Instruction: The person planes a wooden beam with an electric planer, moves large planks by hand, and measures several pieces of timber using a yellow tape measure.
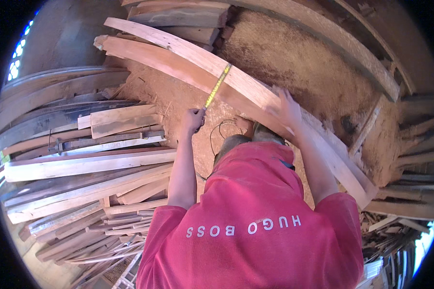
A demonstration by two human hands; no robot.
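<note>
My left hand [194,120] is closed around a tape measure, its case mostly hidden in the fingers. The yellow tape blade [217,86] runs out of it, up and to the right, across a reddish plank [173,62]. Its far end reaches a pale plank [197,53] lying alongside. Both planks stretch diagonally from far left to near right, in front of my body. My right hand [287,110], slightly blurred, rests on the pale plank with its fingers spread, well to the right of the tape.
Stacked boards [91,164] fill the left side, with a metal bar clamp [58,146] among them. Sawdust covers the floor [294,53]. A dark cable [216,137] loops near my foot [244,126]. A long beam [323,31] lies beyond, and more timber [414,195] is piled right.
</note>
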